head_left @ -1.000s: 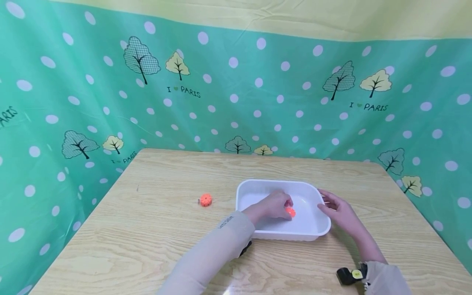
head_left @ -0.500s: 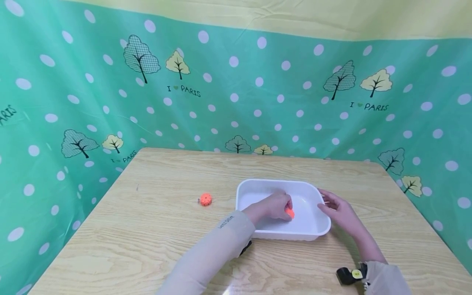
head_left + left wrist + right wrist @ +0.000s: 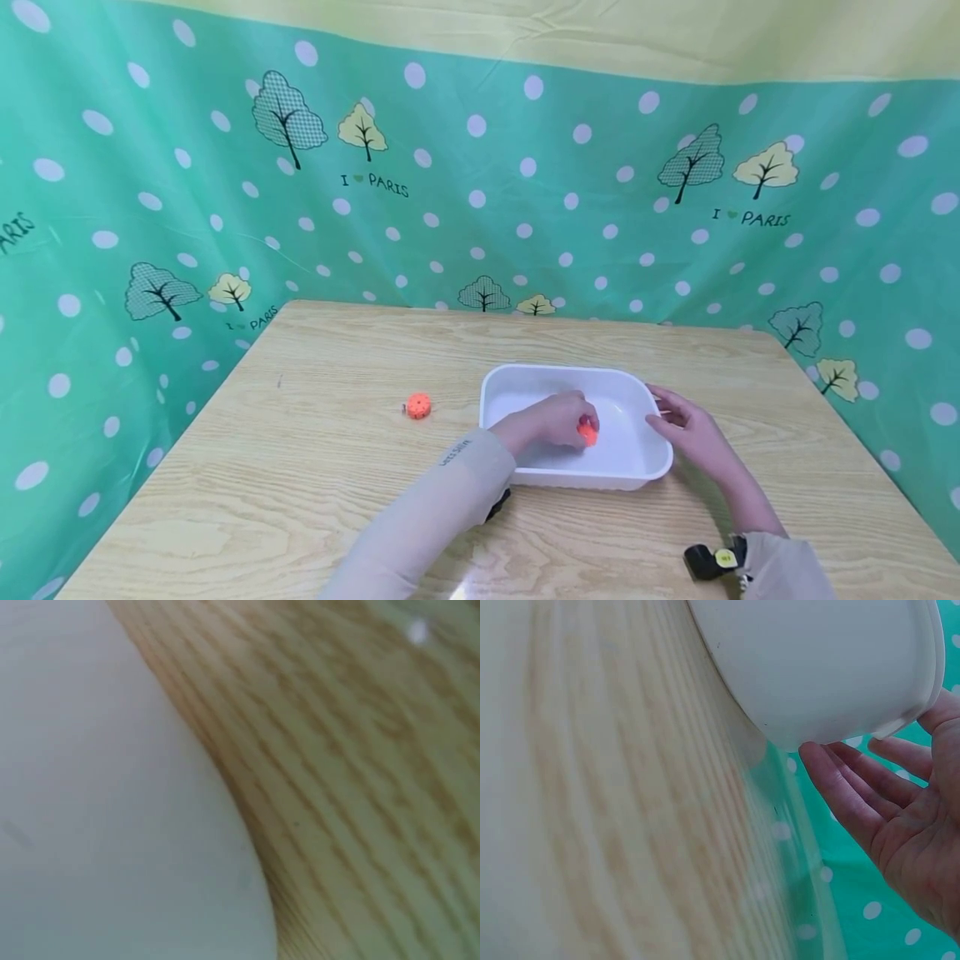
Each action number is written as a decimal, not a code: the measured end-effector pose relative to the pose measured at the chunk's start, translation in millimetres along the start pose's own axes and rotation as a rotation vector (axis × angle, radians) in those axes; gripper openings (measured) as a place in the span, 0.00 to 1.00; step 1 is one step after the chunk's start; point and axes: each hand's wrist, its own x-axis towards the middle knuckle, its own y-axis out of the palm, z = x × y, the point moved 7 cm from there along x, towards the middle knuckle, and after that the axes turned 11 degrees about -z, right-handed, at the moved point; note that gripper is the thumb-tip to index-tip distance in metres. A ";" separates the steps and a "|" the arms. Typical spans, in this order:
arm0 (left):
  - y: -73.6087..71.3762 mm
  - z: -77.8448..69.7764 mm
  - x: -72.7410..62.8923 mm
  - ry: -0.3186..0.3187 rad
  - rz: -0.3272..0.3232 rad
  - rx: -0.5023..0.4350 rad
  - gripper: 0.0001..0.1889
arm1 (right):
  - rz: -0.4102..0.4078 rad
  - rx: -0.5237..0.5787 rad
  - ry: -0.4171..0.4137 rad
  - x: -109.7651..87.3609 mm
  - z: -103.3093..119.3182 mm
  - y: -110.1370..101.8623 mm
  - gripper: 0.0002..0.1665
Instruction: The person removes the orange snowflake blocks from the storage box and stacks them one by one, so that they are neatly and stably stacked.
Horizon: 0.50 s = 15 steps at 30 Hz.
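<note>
Inside a white plastic basin (image 3: 573,478), my left hand (image 3: 558,418) reaches in over the left side and pinches a small round orange disc (image 3: 589,435); the fingers hide part of it. On the basin's right side my right hand (image 3: 693,435) holds the rim. In the right wrist view its fingers (image 3: 840,795) lie against the outer wall and the thumb sits up at the rim. A second orange disc (image 3: 418,406), with dark marks on top and a small metallic tab, lies on the table left of the basin. The left wrist view shows only the basin's wall (image 3: 112,795) and tabletop.
The wooden table (image 3: 337,492) runs out to both sides and behind the basin. A green polka-dot curtain (image 3: 450,167) hangs at the back and sides. A black wrist camera (image 3: 705,562) sits at the right wrist near the tabletop.
The left hand's fingers have shifted slightly on the orange disc, which has moved a little to the left inside the basin. The right hand, the basin and the other disc have stayed put.
</note>
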 end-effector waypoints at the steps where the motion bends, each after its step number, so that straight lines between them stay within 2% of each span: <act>1: -0.5 0.6 -0.5 -0.008 0.006 -0.005 0.11 | -0.002 -0.002 -0.002 0.0 0.0 0.0 0.31; 4: -1.0 2.6 -1.5 -0.018 0.014 -0.013 0.12 | -0.005 -0.005 -0.003 -0.4 -0.5 0.0 0.31; 15: -3.2 1.8 -0.2 0.041 -0.008 0.014 0.09 | -0.007 0.003 0.006 -1.4 0.4 -0.3 0.31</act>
